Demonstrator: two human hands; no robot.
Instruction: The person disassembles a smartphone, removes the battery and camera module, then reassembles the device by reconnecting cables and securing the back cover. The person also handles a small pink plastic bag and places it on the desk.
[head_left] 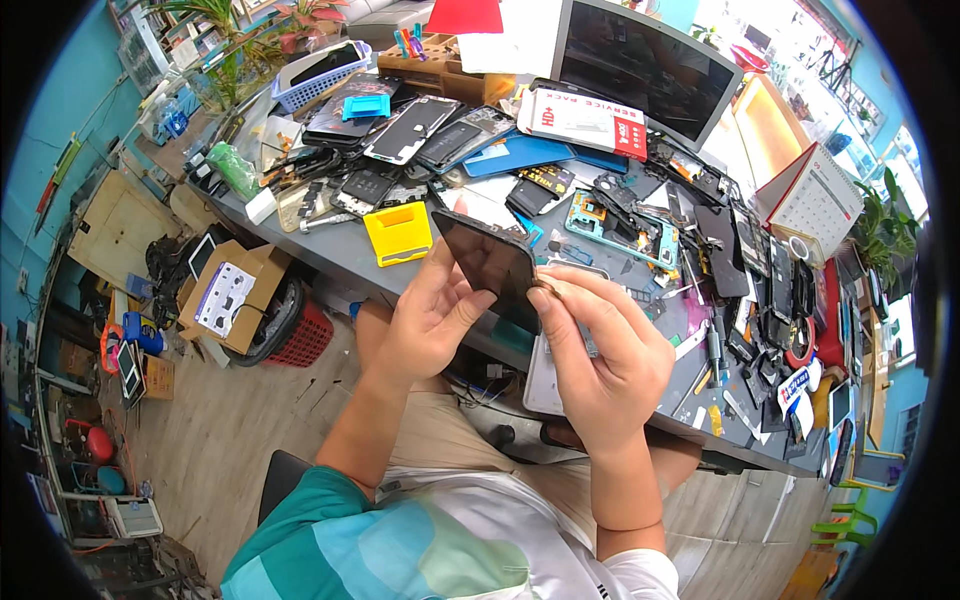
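My left hand [425, 315] grips a black smartphone [488, 262] by its left side, the thumb lying near its lower edge. The phone is tilted, its dark glossy face toward me, held above the front edge of the desk. My right hand [608, 365] is closed at the phone's right edge. Between its thumb and forefinger is a small brownish piece, too small to name. Under the right hand, a pale phone-shaped panel [543, 385] lies at the desk edge. A yellow plastic stand [398, 236] sits just left of the phone.
Phone parts are heaped across the grey desk [335, 245]. Farther back are a red-and-white box [585, 122], a laptop [645, 70] and a blue basket [320, 78]. A light-blue phone frame [625, 245] and desk calendar [815, 200] stand right. A red bin [305, 335] is on the floor.
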